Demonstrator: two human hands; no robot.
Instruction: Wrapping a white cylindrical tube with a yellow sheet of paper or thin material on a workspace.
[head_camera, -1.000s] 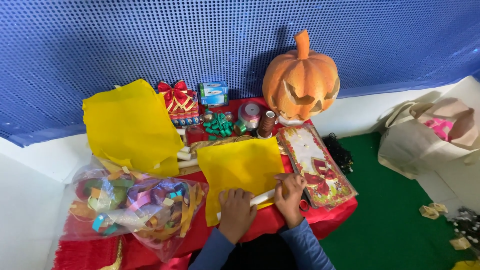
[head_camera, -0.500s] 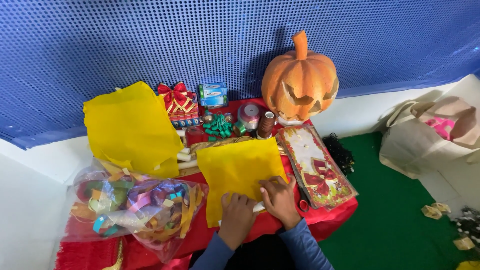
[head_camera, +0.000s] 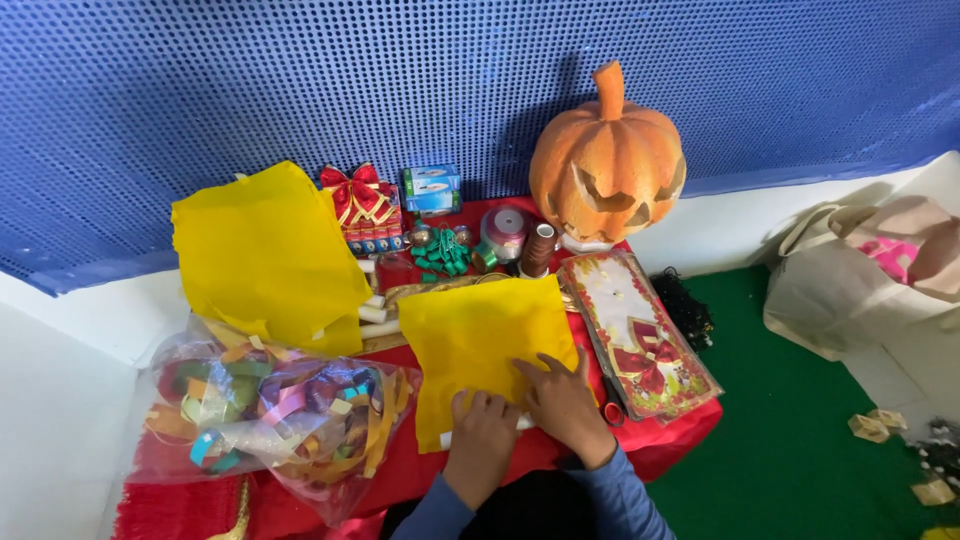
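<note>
A yellow paper sheet (head_camera: 480, 335) lies flat on the red cloth (head_camera: 672, 438) of a small table. Along its near edge sits a white roll (head_camera: 447, 438), mostly covered by my hands. My left hand (head_camera: 483, 440) curls over the roll and the sheet's near edge. My right hand (head_camera: 562, 400) rests flat on the sheet's near right corner, fingers spread toward the left. Both wrists are in blue sleeves.
A bigger yellow sheet (head_camera: 265, 250) leans at the left. A clear bag of coloured paper chains (head_camera: 275, 410) lies front left. An orange carved pumpkin (head_camera: 607, 165), ribbon spools (head_camera: 505, 230), a red bow box (head_camera: 360, 205) and a decorated flat packet (head_camera: 640, 335) crowd the table. A beige bag (head_camera: 860, 275) stands right.
My right hand has slid left from the sheet's right edge onto the paper beside my left hand. More of the white roll is covered now.
</note>
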